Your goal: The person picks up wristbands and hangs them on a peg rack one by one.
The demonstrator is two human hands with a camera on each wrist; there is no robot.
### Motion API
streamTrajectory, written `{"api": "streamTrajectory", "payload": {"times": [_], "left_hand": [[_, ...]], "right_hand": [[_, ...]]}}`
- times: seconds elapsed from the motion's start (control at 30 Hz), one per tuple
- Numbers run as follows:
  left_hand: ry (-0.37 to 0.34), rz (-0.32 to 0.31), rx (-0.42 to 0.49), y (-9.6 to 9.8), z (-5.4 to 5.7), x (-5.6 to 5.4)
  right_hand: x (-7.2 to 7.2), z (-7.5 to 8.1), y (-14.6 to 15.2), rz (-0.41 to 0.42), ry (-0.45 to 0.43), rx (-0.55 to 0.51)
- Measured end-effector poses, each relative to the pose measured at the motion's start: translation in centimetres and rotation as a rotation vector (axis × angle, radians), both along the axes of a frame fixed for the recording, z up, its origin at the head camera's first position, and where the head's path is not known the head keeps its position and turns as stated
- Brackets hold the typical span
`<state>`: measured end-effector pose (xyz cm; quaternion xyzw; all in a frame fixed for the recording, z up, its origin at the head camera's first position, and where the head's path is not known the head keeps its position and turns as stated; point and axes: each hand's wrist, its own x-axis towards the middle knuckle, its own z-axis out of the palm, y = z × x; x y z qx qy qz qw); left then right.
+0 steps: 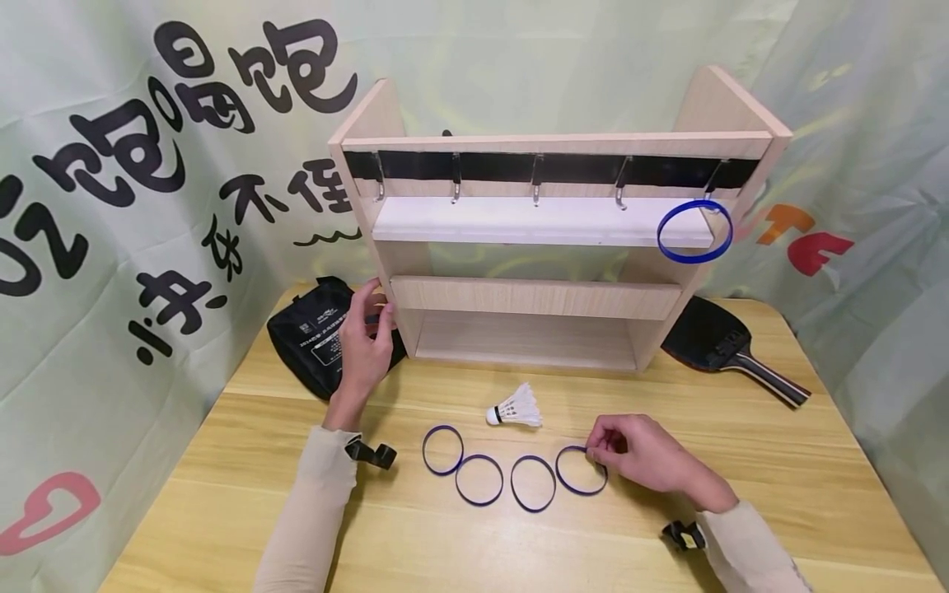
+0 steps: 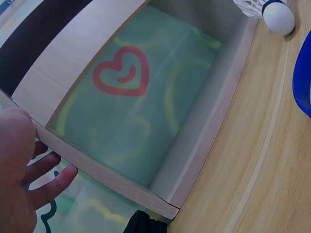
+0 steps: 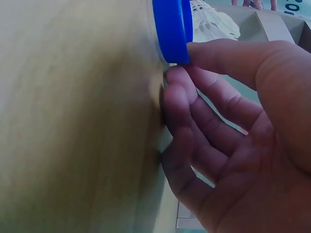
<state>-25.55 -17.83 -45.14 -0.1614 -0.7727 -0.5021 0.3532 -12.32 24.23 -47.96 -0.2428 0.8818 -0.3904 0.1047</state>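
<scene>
My right hand (image 1: pixel 641 449) pinches the near-right rim of a blue ring (image 1: pixel 586 493) between thumb and fingers, low over the table; the right wrist view shows the thumb against that ring's blue band (image 3: pixel 171 31). To its left lie three more blue rings (image 1: pixel 533 511). My left hand (image 1: pixel 366 342) is up against the left side of a wooden shelf rack (image 1: pixel 534 296), its fingers loosely bent. Those fingers (image 2: pixel 53 187) lie along the side panel in the left wrist view. Another blue ring (image 1: pixel 695 258) hangs from the rack's rightmost hook.
Several metal hooks (image 1: pixel 536 193) line the rack's black strip. A white shuttlecock (image 1: pixel 519 408) lies between rack and rings. Left of the rack sits a black bag (image 1: pixel 311 338); a black table tennis paddle (image 1: pixel 704 333) rests at its right. Printed cloth (image 1: pixel 185 412) hangs behind the table.
</scene>
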Motion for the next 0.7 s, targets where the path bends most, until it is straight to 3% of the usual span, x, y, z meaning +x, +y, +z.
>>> {"api": "streamTrajectory", "payload": {"times": [0.17,0.37,0.7], "left_hand": [[0.008,-0.012,0.001,0.6,1.5,1.2],[-0.015,-0.025,0.002,-0.6,-0.3,-0.2],[-0.027,-0.009,0.003,-0.3,-0.3,-0.2]], "right_hand": [[-0.1,-0.1,0.2,0.025,-0.046,-0.059],[0.2,-0.5,0.0,0.024,-0.094,-0.146],[0.0,0.3,0.4,0.018,-0.076,-0.187]]}}
